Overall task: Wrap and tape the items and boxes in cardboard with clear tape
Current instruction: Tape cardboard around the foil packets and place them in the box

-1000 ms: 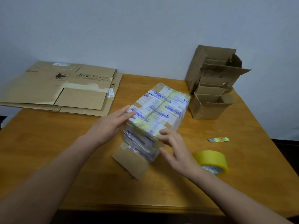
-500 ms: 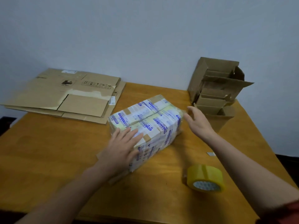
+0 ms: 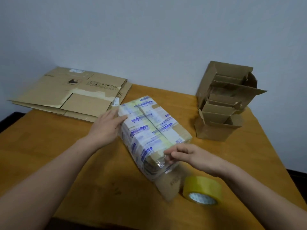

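Observation:
A taped bundle (image 3: pixel 149 130) of white boxes with blue print lies at the table's middle, wrapped in cardboard and clear tape. A loose cardboard flap (image 3: pixel 167 185) sticks out at its near end. My left hand (image 3: pixel 108 127) rests with straight fingers against the bundle's far left side. My right hand (image 3: pixel 184 155) touches the bundle's near right corner with bent fingers, seemingly at the tape there. A roll of clear yellowish tape (image 3: pixel 202 190) lies on its side just right of the flap.
Flattened cardboard sheets (image 3: pixel 69 92) lie at the back left of the wooden table (image 3: pixel 41 146). A stack of open small cardboard boxes (image 3: pixel 222 103) stands at the back right. A wall rises right behind the table.
The bundle has been turned on the table, so its loose flap end now points toward me. My right hand came back from the far right corner to the near one. My left hand shifted to the far side.

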